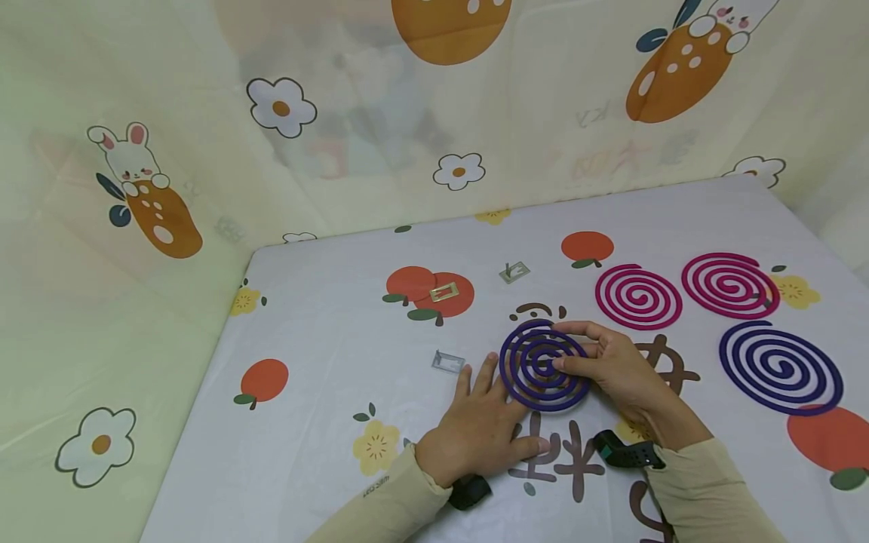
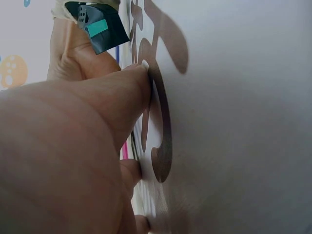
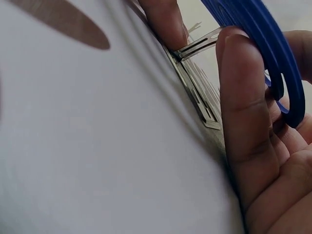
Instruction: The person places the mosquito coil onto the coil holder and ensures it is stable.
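Observation:
My right hand [image 1: 614,366] pinches a dark blue mosquito coil [image 1: 543,369], its thumb near the spiral's centre. In the right wrist view the coil [image 3: 273,44] tilts above a flat metal stand [image 3: 192,90]. The stand's raised prong [image 3: 200,46] reaches up to the right thumb and coil; whether it is seated in the coil is hidden. My left hand [image 1: 482,430] lies palm down on the table, fingers extended, some fingertips under the coil's left edge. A fingertip [image 3: 168,22] in the right wrist view presses beside the stand's base.
Two pink coils [image 1: 638,298] and another dark blue coil [image 1: 781,368] lie to the right. A silver stand [image 1: 448,362], a gold-toned stand [image 1: 444,292] and a third metal stand [image 1: 514,272] lie left and behind. Printed cloth [image 1: 305,467] covers the table; a curtain [image 1: 366,151] hangs behind.

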A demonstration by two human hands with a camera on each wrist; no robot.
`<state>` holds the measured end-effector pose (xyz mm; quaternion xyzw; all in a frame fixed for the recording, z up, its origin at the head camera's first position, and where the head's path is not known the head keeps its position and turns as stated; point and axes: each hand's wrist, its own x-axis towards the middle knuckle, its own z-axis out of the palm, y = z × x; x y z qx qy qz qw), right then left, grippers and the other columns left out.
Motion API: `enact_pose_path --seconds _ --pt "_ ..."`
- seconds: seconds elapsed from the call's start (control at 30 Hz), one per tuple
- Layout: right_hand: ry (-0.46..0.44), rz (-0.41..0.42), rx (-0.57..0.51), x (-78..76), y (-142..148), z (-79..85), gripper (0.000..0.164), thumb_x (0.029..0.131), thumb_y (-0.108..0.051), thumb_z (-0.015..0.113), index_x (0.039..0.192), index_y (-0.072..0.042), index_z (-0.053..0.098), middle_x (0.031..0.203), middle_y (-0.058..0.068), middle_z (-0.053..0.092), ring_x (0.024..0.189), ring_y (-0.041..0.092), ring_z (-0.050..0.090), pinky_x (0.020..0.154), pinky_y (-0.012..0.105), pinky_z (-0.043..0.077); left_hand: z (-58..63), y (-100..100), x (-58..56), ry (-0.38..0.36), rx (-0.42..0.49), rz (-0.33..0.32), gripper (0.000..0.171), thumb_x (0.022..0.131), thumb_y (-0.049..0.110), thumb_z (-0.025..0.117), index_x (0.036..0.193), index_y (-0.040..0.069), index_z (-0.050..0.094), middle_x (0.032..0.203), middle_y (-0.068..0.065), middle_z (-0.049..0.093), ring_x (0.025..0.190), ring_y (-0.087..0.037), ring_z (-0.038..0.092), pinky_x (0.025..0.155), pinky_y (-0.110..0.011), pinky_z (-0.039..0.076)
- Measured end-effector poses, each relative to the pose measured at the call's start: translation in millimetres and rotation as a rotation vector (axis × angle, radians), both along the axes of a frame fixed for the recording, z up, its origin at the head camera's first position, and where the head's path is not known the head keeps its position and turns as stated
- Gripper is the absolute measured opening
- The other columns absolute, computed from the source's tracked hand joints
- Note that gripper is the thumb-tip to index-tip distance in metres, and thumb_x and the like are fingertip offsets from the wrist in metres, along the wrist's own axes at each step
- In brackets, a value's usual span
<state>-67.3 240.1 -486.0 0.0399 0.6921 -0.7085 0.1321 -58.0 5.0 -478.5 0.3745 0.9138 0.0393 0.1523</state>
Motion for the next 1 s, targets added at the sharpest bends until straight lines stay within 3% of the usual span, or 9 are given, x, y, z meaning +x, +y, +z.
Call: enact_pose_path --seconds 0.5,0.8,1.0 --pt "0.007 0.012 0.014 0.0 0.2 0.7 0.064 0.096 -0.004 0.073 0.150 0.006 0.042 0.110 0.017 0.078 0.103 0.011 0.073 0.088 0.024 0.058 0.7 -0.3 -0.3 -0.007 0.001 0.002 0.086 0.100 0.070 0.048 0.167 0.040 0.004 0.177 -0.002 0.003 0.161 -0.037 0.002 0.124 -0.064 0.012" --pt "0.010 0.022 0.024 0.7 0.9 2.1 0.064 0.096 -0.004 0.074 0.150 0.007 0.042 0.107 0.009 0.079 0.109 0.015 0.073 0.090 0.023 0.057 1.2 -0.8 -0.2 -0.019 0.003 0.002 0.085 0.100 0.069 0.048 0.167 0.040 0.006 0.177 -0.001 0.003 0.161 -0.037 0.001 0.125 -0.064 0.012" --pt "0.006 0.029 0.023 0.4 1.2 1.2 0.063 0.095 -0.003 0.073 0.150 0.006 0.043 0.112 0.015 0.077 0.105 0.014 0.073 0.089 0.023 0.057 -0.2 -0.5 -0.3 -0.001 0.002 -0.003 0.083 0.100 0.071 0.047 0.167 0.040 0.008 0.176 -0.002 0.004 0.161 -0.037 0.002 0.124 -0.065 0.013"
